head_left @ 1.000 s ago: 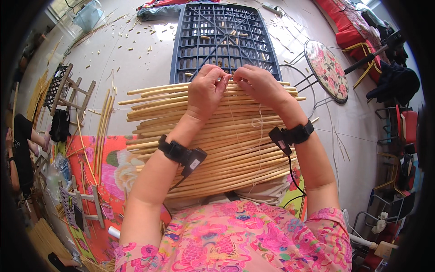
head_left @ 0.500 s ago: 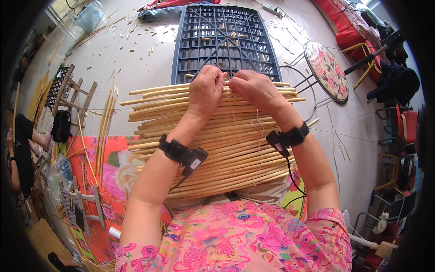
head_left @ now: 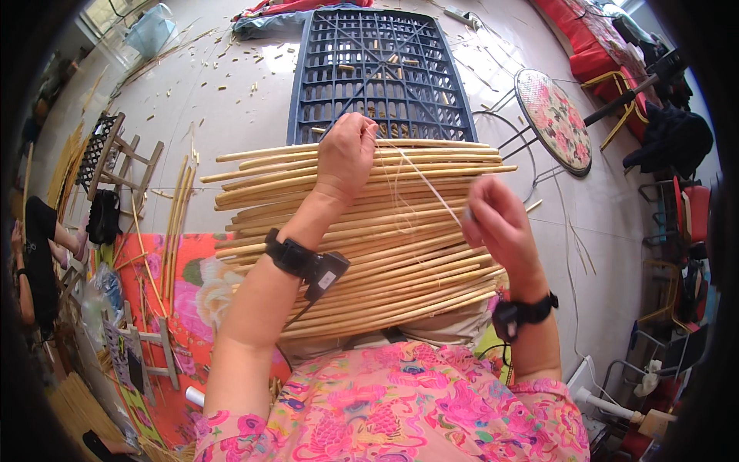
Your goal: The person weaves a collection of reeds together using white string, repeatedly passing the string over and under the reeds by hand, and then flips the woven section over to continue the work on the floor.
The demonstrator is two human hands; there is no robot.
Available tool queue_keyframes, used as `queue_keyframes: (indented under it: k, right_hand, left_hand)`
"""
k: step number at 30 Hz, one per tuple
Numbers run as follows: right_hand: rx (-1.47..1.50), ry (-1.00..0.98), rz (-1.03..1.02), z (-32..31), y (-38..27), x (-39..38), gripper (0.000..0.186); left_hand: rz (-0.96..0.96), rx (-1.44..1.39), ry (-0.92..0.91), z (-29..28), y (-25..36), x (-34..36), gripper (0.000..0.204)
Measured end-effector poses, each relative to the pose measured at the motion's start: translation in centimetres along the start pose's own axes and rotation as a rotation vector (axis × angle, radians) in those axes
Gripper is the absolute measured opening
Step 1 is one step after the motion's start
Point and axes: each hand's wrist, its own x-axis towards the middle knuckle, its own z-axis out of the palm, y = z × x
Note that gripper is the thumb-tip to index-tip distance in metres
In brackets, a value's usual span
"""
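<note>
from here i see the left hand [head_left: 346,156] pinching a thin white thread [head_left: 429,188] at the far edge of the pale yellow, round, woody sticks [head_left: 354,250]; the right hand [head_left: 499,225], fingers curled, holds it taut over them.

- Pink shirt [head_left: 385,400], patterned in magenta, blue and green
- Short, loose sleeves [head_left: 231,431] in the same print
- Black left wrist strap [head_left: 286,256] with a black box [head_left: 336,265], white label [head_left: 328,279] and dark cable [head_left: 302,310]
- Black right wrist strap [head_left: 537,309]
- Beige trousers [head_left: 446,333]

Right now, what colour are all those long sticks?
The long sticks are pale yellowish tan, showing best in the head view.
</note>
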Motion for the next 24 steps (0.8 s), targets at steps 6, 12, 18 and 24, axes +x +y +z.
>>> queue_keyframes:
  k: [6,12,18,24]
  right_hand:
    - [0.076,-0.076,0.562,-6.0,2.5,-12.1,0.01]
    - [0.144,0.303,0.567,-8.9,7.3,-19.5,0.008]
    - [0.154,0.43,0.537,-10.3,8.5,-21.6,0.007]
    - [-0.119,0.472,0.61,-10.0,8.1,-20.9,0.015]
  left_hand:
    - [-0.281,-0.284,-0.269,-1.1,0.4,1.9,0.019]
    - [-0.556,-0.931,-0.485,-2.2,0.1,3.7,0.015]
    - [-0.368,-0.838,-0.594,-2.4,0.3,3.5,0.014]
    - [-0.076,-0.336,-0.529,-1.8,0.9,2.2,0.02]
